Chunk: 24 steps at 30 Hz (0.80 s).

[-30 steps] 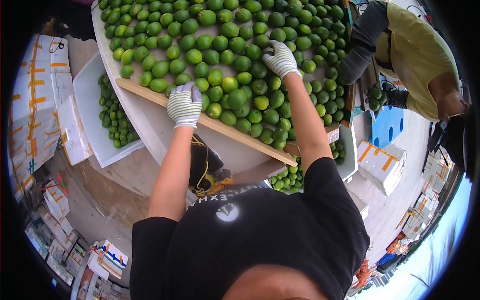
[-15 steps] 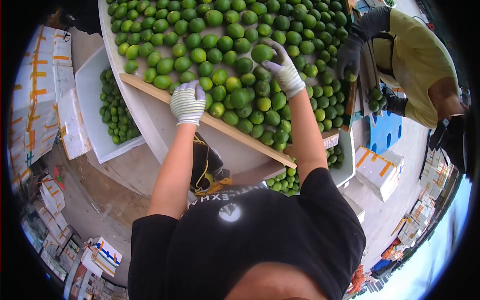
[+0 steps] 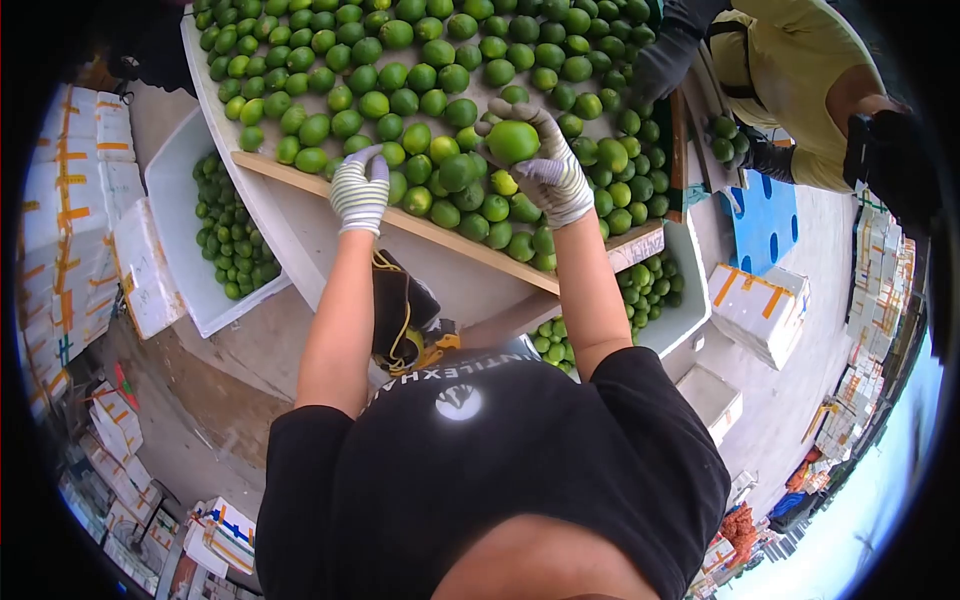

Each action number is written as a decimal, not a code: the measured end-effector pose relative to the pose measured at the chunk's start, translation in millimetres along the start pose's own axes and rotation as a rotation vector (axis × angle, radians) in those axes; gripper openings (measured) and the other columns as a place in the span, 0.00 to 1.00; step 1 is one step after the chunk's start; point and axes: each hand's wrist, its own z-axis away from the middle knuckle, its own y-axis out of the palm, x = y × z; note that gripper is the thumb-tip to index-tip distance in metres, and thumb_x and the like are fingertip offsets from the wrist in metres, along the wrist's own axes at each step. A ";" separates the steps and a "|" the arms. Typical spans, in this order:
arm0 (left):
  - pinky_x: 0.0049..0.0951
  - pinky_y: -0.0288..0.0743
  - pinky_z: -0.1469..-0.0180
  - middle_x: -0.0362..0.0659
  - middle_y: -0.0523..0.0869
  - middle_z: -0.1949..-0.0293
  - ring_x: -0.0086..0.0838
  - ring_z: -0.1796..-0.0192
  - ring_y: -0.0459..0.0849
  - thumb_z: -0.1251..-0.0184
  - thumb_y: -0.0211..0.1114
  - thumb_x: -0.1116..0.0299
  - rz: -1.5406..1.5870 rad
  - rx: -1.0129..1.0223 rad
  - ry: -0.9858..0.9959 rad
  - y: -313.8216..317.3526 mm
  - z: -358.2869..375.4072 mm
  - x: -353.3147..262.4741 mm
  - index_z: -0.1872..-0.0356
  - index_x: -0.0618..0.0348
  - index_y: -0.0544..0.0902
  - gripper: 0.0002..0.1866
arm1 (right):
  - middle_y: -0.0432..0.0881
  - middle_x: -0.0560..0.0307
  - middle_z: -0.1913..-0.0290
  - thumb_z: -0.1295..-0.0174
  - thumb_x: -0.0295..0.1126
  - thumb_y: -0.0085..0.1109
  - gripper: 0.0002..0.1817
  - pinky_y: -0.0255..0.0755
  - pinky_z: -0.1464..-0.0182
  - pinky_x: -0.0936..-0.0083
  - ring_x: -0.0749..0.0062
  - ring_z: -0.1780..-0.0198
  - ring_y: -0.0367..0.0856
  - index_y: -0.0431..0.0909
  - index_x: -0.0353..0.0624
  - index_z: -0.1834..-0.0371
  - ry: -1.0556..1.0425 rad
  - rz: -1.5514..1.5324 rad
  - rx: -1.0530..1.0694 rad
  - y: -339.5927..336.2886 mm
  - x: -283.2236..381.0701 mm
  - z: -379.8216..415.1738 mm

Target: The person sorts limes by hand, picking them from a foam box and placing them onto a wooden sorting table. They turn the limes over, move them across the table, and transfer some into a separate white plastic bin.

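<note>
Glossy fruit, knit gloves
Smooth, shiny limes (image 3: 440,95); striped knitted cloth gloves (image 3: 360,195); bare matt wooden edge strip (image 3: 440,235).

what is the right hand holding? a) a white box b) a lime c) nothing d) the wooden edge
b: the right hand is closed around a lime lifted above the pile, while the left hand rests by the wooden edge.
</note>
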 end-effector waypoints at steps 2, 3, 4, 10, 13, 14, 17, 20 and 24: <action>0.31 0.79 0.46 0.48 0.89 0.56 0.33 0.53 0.87 0.32 0.66 0.69 0.505 0.001 -0.100 8.5 7.6 -10.4 0.52 0.58 0.88 0.10 | 0.71 0.48 0.29 0.51 0.19 0.67 0.38 0.70 0.29 0.55 0.55 0.29 0.71 0.69 0.43 0.32 0.040 0.237 -0.011 4.0 5.7 4.3; 0.28 0.79 0.46 0.48 0.89 0.57 0.31 0.53 0.87 0.32 0.66 0.72 0.758 0.003 -0.152 13.6 14.3 -20.3 0.52 0.60 0.87 0.10 | 0.72 0.49 0.31 0.50 0.20 0.68 0.37 0.71 0.29 0.58 0.58 0.30 0.72 0.69 0.42 0.32 0.062 0.355 -0.018 6.5 6.7 6.9; 0.25 0.78 0.46 0.47 0.88 0.58 0.26 0.54 0.85 0.31 0.65 0.76 0.787 0.042 -0.107 9.7 22.2 -37.4 0.53 0.64 0.87 0.09 | 0.75 0.51 0.34 0.50 0.22 0.68 0.35 0.71 0.31 0.62 0.60 0.32 0.74 0.71 0.42 0.34 0.103 0.515 -0.073 7.1 4.7 10.0; 0.32 0.80 0.47 0.49 0.89 0.56 0.31 0.53 0.87 0.31 0.65 0.73 0.532 -0.114 -0.001 0.7 13.8 4.0 0.51 0.60 0.87 0.10 | 0.81 0.45 0.39 0.44 0.37 0.70 0.32 0.73 0.37 0.67 0.57 0.41 0.81 0.74 0.43 0.34 0.239 1.263 -0.203 -10.0 -18.3 36.4; 0.33 0.80 0.50 0.50 0.88 0.57 0.35 0.57 0.87 0.32 0.65 0.68 0.267 -0.237 0.040 -18.9 -14.7 38.2 0.51 0.53 0.88 0.11 | 0.81 0.43 0.39 0.41 0.41 0.68 0.29 0.73 0.37 0.65 0.51 0.41 0.81 0.77 0.43 0.37 0.390 1.382 -0.245 -22.3 -20.0 41.0; 0.34 0.80 0.51 0.50 0.88 0.57 0.37 0.58 0.87 0.32 0.65 0.67 0.204 -0.255 0.063 -25.6 -22.8 43.0 0.51 0.51 0.88 0.11 | 0.81 0.43 0.38 0.40 0.41 0.67 0.28 0.73 0.37 0.64 0.51 0.40 0.81 0.78 0.43 0.38 0.419 1.415 -0.258 -29.1 -21.6 40.5; 0.41 0.80 0.52 0.48 0.88 0.56 0.42 0.58 0.86 0.33 0.62 0.62 -0.205 -0.193 0.182 -35.6 -36.9 42.7 0.52 0.49 0.88 0.12 | 0.85 0.44 0.45 0.37 0.36 0.65 0.22 0.76 0.40 0.65 0.54 0.44 0.84 0.80 0.40 0.41 0.227 1.297 -0.336 -48.8 -25.7 17.4; 0.45 0.80 0.52 0.45 0.89 0.57 0.45 0.58 0.85 0.35 0.61 0.61 -0.372 -0.155 0.190 -26.3 -44.0 44.4 0.53 0.48 0.88 0.13 | 0.87 0.43 0.48 0.38 0.35 0.66 0.23 0.77 0.43 0.67 0.57 0.48 0.86 0.79 0.40 0.41 0.167 1.279 -0.381 -60.3 -28.9 -28.3; 0.44 0.80 0.52 0.45 0.89 0.58 0.44 0.57 0.86 0.36 0.62 0.62 -0.366 -0.171 0.183 -30.3 -41.9 43.9 0.54 0.49 0.88 0.13 | 0.86 0.43 0.49 0.41 0.42 0.69 0.29 0.77 0.43 0.61 0.52 0.47 0.85 0.78 0.42 0.38 0.312 1.631 -0.275 -55.8 -44.0 -84.4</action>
